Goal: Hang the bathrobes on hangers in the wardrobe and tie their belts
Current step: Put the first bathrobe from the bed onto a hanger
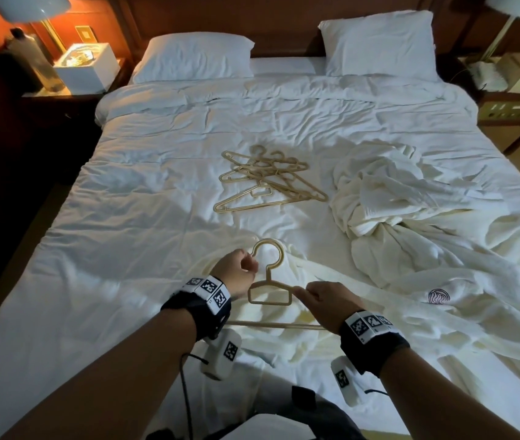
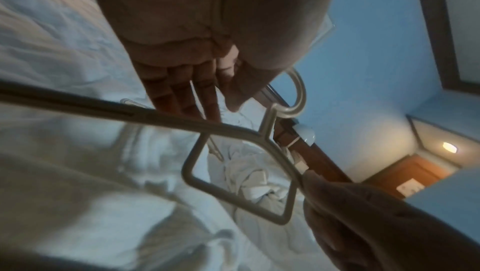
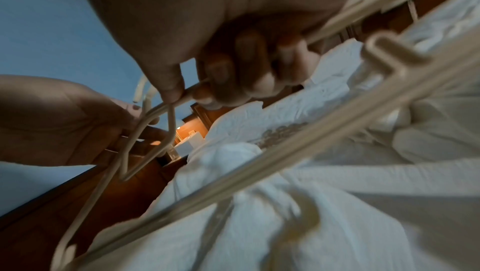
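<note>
A beige plastic hanger (image 1: 268, 274) (image 2: 192, 170) (image 3: 259, 164) is held just above a cream bathrobe (image 1: 284, 341) spread at the bed's near edge. My left hand (image 1: 236, 271) (image 2: 182, 49) pinches the tip of its hook with thumb and forefinger; the other fingers lie straight. My right hand (image 1: 322, 300) (image 3: 233, 49) grips the hanger's right shoulder bar, fingers curled round it. More cream bathrobes (image 1: 395, 201) lie heaped on the bed's right side, one showing a round logo (image 1: 439, 296). No wardrobe is in view.
Several spare beige hangers (image 1: 265, 179) lie piled mid-bed on the white duvet (image 1: 157, 169). Two pillows (image 1: 195, 55) stand at the headboard. A nightstand with a lit lamp and white box (image 1: 84, 68) is at the left, another nightstand (image 1: 512, 100) at the right.
</note>
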`<action>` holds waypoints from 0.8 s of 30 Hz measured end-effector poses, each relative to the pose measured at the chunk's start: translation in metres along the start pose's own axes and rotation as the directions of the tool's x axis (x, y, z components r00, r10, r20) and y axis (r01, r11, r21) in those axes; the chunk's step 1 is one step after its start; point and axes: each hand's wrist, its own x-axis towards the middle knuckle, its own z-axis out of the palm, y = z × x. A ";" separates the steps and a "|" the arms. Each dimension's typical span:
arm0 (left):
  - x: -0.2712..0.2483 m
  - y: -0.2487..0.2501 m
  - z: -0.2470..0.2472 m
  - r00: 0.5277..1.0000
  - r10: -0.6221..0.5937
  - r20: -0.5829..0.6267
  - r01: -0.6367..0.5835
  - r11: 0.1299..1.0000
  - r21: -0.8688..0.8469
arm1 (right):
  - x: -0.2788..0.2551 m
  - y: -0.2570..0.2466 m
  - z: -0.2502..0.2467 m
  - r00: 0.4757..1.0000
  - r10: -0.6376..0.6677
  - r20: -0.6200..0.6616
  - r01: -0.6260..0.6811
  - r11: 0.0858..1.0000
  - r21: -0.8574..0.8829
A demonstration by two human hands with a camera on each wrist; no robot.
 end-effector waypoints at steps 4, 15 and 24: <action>-0.011 -0.013 0.018 0.973 0.056 0.226 -0.078 0.993 0.089 | 0.001 0.013 0.028 0.986 -0.055 0.160 0.020 0.977 0.211; -0.039 -0.058 0.039 0.945 0.063 0.320 -0.228 0.831 0.508 | 0.019 0.055 0.092 0.933 0.357 0.051 -0.346 0.847 0.403; -0.046 -0.051 0.025 0.909 0.345 0.232 -0.393 0.533 0.749 | 0.024 0.036 0.072 0.950 0.202 -0.240 -0.061 0.869 0.491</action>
